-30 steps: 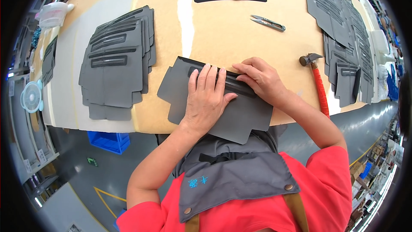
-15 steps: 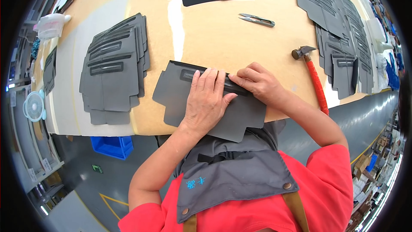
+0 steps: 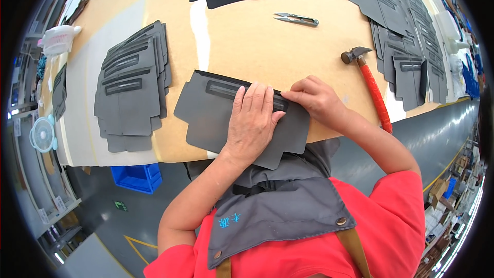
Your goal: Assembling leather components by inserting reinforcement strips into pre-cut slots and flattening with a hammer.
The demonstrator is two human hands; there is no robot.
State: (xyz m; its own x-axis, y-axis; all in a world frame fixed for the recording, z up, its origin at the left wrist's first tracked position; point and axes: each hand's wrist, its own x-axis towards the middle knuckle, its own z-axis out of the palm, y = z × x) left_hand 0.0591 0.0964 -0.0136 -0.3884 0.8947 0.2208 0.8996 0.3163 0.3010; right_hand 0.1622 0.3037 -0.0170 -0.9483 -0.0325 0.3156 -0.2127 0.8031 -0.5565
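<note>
The left hand (image 3: 250,126) lies flat on the gray panel (image 3: 206,117) while the right hand (image 3: 318,104) pinches its far edge (seemingly folding it), which next calls for pressing there.

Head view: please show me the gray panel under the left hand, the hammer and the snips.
Gray panel (image 3: 214,115): head view, its bare left part.
Hammer (image 3: 372,85): head view, its red handle.
Snips (image 3: 303,20): head view, the handle part.
</note>
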